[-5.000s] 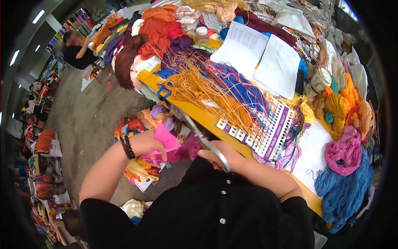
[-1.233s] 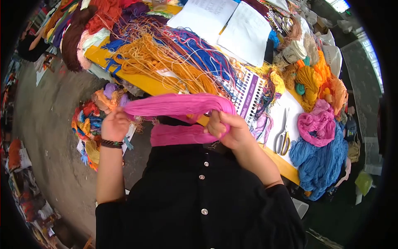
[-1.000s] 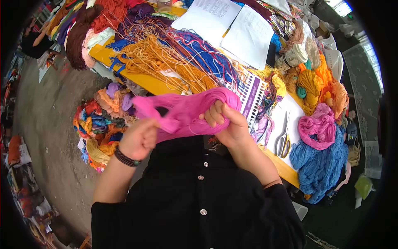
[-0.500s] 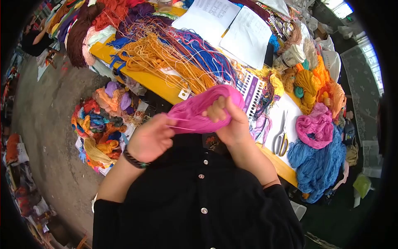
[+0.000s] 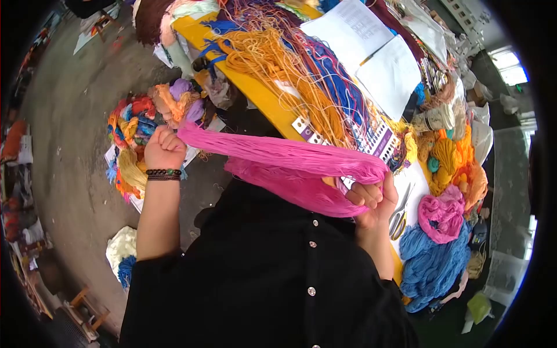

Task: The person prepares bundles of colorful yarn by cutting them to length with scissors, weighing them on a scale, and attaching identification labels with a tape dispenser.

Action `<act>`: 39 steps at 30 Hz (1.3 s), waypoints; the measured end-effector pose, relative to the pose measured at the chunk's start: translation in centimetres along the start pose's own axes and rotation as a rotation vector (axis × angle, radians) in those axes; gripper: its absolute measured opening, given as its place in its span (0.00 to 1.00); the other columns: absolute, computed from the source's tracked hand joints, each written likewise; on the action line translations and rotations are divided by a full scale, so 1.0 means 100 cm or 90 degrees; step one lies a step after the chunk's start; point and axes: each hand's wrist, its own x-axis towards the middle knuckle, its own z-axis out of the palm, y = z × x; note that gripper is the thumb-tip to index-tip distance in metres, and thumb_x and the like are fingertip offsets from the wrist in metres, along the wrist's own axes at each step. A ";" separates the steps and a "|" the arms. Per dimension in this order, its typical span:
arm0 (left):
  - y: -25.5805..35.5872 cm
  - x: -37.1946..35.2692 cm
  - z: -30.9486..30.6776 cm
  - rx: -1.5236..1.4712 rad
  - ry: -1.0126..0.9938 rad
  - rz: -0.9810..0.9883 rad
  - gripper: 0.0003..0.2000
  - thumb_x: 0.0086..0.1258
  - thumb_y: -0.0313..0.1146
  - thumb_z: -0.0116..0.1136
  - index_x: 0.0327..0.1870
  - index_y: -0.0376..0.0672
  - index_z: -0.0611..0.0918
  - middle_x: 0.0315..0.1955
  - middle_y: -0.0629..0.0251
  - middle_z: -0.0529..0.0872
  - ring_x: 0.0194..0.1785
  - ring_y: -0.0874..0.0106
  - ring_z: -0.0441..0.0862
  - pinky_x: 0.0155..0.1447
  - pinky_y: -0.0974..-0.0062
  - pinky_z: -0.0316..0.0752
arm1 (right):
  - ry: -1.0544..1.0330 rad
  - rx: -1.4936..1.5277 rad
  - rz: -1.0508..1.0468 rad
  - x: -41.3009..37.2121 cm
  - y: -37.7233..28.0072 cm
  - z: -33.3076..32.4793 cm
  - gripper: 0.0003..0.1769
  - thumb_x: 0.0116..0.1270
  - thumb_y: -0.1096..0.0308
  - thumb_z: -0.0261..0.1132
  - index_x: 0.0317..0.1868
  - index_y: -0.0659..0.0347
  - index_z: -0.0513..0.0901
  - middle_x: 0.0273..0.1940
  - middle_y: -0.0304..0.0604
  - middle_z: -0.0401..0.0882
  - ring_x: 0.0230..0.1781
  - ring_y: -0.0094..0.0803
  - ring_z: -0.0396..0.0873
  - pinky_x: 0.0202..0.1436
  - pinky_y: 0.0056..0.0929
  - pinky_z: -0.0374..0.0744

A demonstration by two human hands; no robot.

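No legible text anywhere.

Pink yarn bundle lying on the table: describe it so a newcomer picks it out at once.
Follow the yellow table to its end near the right hand. There the pink yarn bundle lies crumpled between orange yarn and a blue yarn heap. Unlike the pink skein stretched between left hand and right hand, nobody touches it.

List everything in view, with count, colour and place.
pink skein: one, pink, stretched across the person's front
table: one, yellow, ahead
loose threads: many, orange and blue, on the table
papers: two, white, far on the table
scissors: one, silvery, on the table's white sheet
pink heap: one, pink, table's right end
blue heap: one, blue, below the pink heap
yarn pile: one, mixed colours, floor
left hand: grips skein's left end; dark bracelet
right hand: grips skein's right end
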 end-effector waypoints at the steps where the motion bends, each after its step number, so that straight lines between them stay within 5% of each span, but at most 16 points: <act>1: 0.000 0.005 -0.001 0.112 -0.024 -0.007 0.11 0.73 0.31 0.45 0.25 0.48 0.70 0.12 0.81 0.58 0.13 0.85 0.52 0.17 0.86 0.48 | -0.004 0.006 0.001 -0.001 0.000 0.001 0.18 0.72 0.50 0.51 0.31 0.54 0.71 0.15 0.25 0.62 0.15 0.18 0.63 0.32 0.28 0.71; 3: -0.007 0.001 0.007 0.336 -0.022 -0.110 0.09 0.75 0.35 0.47 0.38 0.44 0.79 0.12 0.82 0.56 0.12 0.86 0.50 0.15 0.88 0.46 | -0.057 0.010 -0.009 -0.001 -0.008 -0.003 0.17 0.71 0.49 0.54 0.30 0.53 0.72 0.15 0.22 0.63 0.15 0.16 0.63 0.31 0.25 0.70; 5: -0.005 0.000 -0.001 0.367 -0.091 -0.355 0.10 0.73 0.33 0.48 0.47 0.39 0.79 0.12 0.82 0.57 0.12 0.86 0.51 0.14 0.87 0.47 | -0.085 0.021 -0.012 0.000 -0.010 -0.009 0.15 0.69 0.51 0.57 0.32 0.54 0.74 0.15 0.22 0.63 0.16 0.15 0.64 0.31 0.25 0.70; 6: -0.003 0.001 -0.008 0.427 -0.170 -0.360 0.10 0.73 0.34 0.49 0.48 0.40 0.78 0.12 0.82 0.57 0.12 0.85 0.51 0.14 0.87 0.47 | -0.074 -0.017 0.014 -0.001 -0.012 -0.012 0.13 0.67 0.55 0.60 0.37 0.56 0.77 0.15 0.23 0.63 0.16 0.16 0.64 0.30 0.25 0.70; 12: -0.001 0.024 -0.028 0.085 0.039 -0.133 0.07 0.74 0.34 0.47 0.39 0.47 0.80 0.10 0.81 0.53 0.11 0.84 0.50 0.16 0.85 0.48 | -0.045 -0.032 0.083 0.001 -0.003 -0.014 0.13 0.70 0.58 0.55 0.39 0.59 0.78 0.15 0.25 0.61 0.15 0.18 0.63 0.32 0.26 0.70; 16: 0.007 0.045 -0.038 -0.042 0.063 0.007 0.08 0.75 0.35 0.46 0.35 0.50 0.78 0.10 0.80 0.52 0.11 0.83 0.50 0.16 0.86 0.50 | 0.018 -0.005 0.010 0.007 0.007 -0.009 0.12 0.72 0.60 0.53 0.35 0.57 0.75 0.16 0.25 0.64 0.15 0.15 0.63 0.30 0.23 0.70; 18: 0.026 0.057 -0.042 -0.071 0.125 0.110 0.16 0.77 0.37 0.40 0.24 0.51 0.72 0.09 0.79 0.51 0.11 0.82 0.50 0.17 0.84 0.48 | 0.005 -0.002 0.000 0.009 0.008 -0.007 0.12 0.73 0.60 0.52 0.35 0.57 0.75 0.15 0.25 0.63 0.14 0.15 0.63 0.29 0.23 0.70; 19: 0.033 0.060 -0.040 -0.036 0.188 0.166 0.15 0.77 0.39 0.40 0.25 0.53 0.72 0.09 0.78 0.52 0.12 0.83 0.52 0.17 0.84 0.49 | -0.007 0.002 -0.013 0.011 0.008 -0.006 0.12 0.73 0.60 0.52 0.34 0.57 0.74 0.15 0.25 0.62 0.14 0.15 0.63 0.29 0.22 0.70; 21: 0.076 0.074 -0.086 -0.085 0.090 0.207 0.12 0.76 0.39 0.43 0.29 0.53 0.74 0.10 0.78 0.55 0.12 0.83 0.54 0.17 0.85 0.52 | 0.006 0.032 -0.080 0.009 -0.001 -0.004 0.12 0.73 0.60 0.51 0.32 0.55 0.72 0.14 0.24 0.61 0.12 0.15 0.62 0.26 0.19 0.69; 23: 0.085 0.060 -0.096 0.089 0.111 0.295 0.06 0.72 0.35 0.51 0.32 0.51 0.75 0.14 0.80 0.62 0.15 0.84 0.60 0.18 0.86 0.58 | 0.010 0.013 -0.100 0.007 -0.016 -0.001 0.12 0.72 0.60 0.53 0.31 0.54 0.72 0.12 0.24 0.61 0.11 0.14 0.62 0.25 0.18 0.69; 27: 0.049 0.047 -0.124 0.577 0.300 0.078 0.08 0.61 0.34 0.63 0.26 0.53 0.76 0.16 0.82 0.68 0.16 0.87 0.61 0.18 0.88 0.56 | -0.193 -0.048 -0.051 0.004 -0.020 0.002 0.07 0.69 0.63 0.59 0.38 0.57 0.77 0.12 0.25 0.65 0.12 0.15 0.67 0.23 0.17 0.70; 29: 0.004 0.029 -0.115 0.742 0.278 -0.150 0.09 0.54 0.37 0.68 0.25 0.54 0.77 0.15 0.82 0.65 0.15 0.84 0.58 0.18 0.83 0.49 | -0.277 -0.034 -0.035 0.004 -0.024 0.000 0.15 0.62 0.64 0.68 0.47 0.58 0.78 0.14 0.27 0.68 0.13 0.17 0.70 0.25 0.22 0.73; 30: -0.018 0.031 -0.126 0.838 0.227 -0.151 0.06 0.56 0.37 0.67 0.27 0.53 0.79 0.14 0.81 0.63 0.15 0.82 0.58 0.19 0.81 0.50 | -0.276 -0.033 -0.035 0.004 -0.024 0.001 0.15 0.62 0.64 0.68 0.47 0.58 0.78 0.14 0.27 0.68 0.13 0.17 0.70 0.25 0.22 0.73; 35: -0.096 0.039 -0.154 1.034 0.162 -0.237 0.09 0.65 0.40 0.60 0.33 0.44 0.83 0.18 0.76 0.74 0.18 0.82 0.65 0.20 0.81 0.55 | -0.262 -0.047 0.012 0.000 -0.022 0.002 0.21 0.64 0.63 0.66 0.55 0.60 0.74 0.14 0.28 0.68 0.13 0.18 0.71 0.28 0.23 0.77; 39: -0.100 0.054 -0.161 0.849 0.132 -0.278 0.07 0.67 0.36 0.56 0.34 0.43 0.82 0.20 0.76 0.76 0.18 0.82 0.66 0.20 0.82 0.57 | -0.251 -0.058 0.009 -0.003 -0.024 0.000 0.21 0.64 0.62 0.64 0.55 0.60 0.74 0.15 0.27 0.67 0.13 0.18 0.71 0.28 0.24 0.77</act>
